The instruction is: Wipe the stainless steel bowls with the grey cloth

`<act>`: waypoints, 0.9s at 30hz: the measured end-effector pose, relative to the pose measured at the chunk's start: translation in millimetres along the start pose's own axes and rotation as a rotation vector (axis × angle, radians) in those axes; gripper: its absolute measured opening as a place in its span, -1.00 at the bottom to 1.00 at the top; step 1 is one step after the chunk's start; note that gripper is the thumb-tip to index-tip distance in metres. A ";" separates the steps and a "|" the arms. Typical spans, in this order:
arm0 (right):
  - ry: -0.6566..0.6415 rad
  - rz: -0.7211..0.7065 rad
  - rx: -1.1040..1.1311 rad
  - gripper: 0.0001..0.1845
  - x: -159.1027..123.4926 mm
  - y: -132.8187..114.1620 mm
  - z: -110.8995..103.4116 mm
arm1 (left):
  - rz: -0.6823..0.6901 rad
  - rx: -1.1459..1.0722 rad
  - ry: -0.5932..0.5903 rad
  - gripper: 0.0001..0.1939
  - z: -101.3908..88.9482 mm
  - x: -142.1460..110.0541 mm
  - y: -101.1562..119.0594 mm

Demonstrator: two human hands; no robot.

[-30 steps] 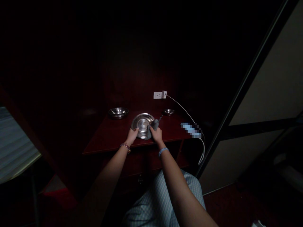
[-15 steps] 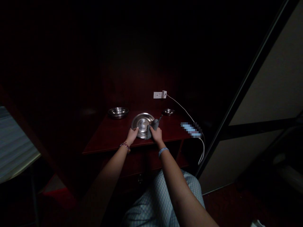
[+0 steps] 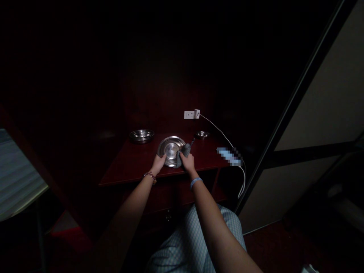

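Note:
A shiny round steel plate is tilted toward me over the front part of a dark red shelf. My left hand grips its lower left rim, thumb on the inner face. Closed around a grey cloth, my right hand presses it against the plate's right rim. Part of the cloth sticks up above that hand. The fingers behind the plate are hidden.
Stacked steel bowls stand on the shelf's left, a small steel bowl at the back right. A white charger sits in a wall socket; its cable runs down past a pixelated blue object.

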State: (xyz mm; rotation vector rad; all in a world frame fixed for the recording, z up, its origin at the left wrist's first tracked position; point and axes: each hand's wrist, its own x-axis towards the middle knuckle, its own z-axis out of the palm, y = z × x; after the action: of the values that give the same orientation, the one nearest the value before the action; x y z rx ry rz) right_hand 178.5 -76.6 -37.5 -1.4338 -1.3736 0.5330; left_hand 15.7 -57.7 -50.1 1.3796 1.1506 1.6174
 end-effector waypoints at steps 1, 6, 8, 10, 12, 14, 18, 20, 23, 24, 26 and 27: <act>0.002 0.002 0.004 -0.67 0.0 0.0 0.1 | 0.005 0.004 0.000 -0.69 -0.1 -0.1 -0.1; -0.002 -0.006 0.013 -0.68 0.3 0.7 0.4 | -0.007 0.017 0.002 -0.71 0.4 -2.0 2.6; -0.003 -0.007 0.010 -0.69 0.5 0.9 0.5 | -0.027 0.032 0.004 -0.73 0.6 -2.6 3.9; -0.001 -0.003 0.001 -0.69 0.6 1.0 0.5 | -0.032 0.043 0.002 -0.74 0.6 -2.9 4.6; -0.002 0.000 -0.008 -0.70 0.8 0.8 0.5 | -0.022 0.043 0.000 -0.76 0.5 -3.3 5.1; -0.005 -0.002 -0.009 -0.70 0.8 0.4 0.5 | -0.011 0.042 -0.003 -0.76 0.5 -3.8 5.5; -0.001 0.002 0.000 -0.69 0.0 -0.8 0.1 | -0.004 0.040 -0.007 -0.77 0.2 -4.3 6.1; 0.001 0.003 0.001 -0.70 -0.5 -1.1 0.0 | -0.003 0.038 0.000 -0.76 0.0 -4.0 6.1; 0.003 -0.011 -0.001 -0.71 -0.7 -0.7 0.2 | -0.022 0.047 0.023 -0.78 0.1 -3.1 5.8; 0.002 -0.016 -0.003 -0.71 -0.5 -0.3 0.4 | -0.031 0.050 0.030 -0.79 0.3 -2.8 5.6; 0.001 -0.018 -0.005 -0.71 -0.1 0.6 0.9 | -0.040 0.044 0.038 -0.80 0.7 -2.4 5.2; -0.001 -0.017 -0.003 -0.70 0.1 0.9 1.1 | -0.041 0.037 0.036 -0.80 0.9 -2.2 4.9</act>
State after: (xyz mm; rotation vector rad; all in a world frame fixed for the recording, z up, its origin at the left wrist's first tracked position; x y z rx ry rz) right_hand 177.9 -75.9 -38.7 -1.4229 -1.3867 0.5206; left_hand 17.1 -61.3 -46.3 1.3472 1.2279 1.6052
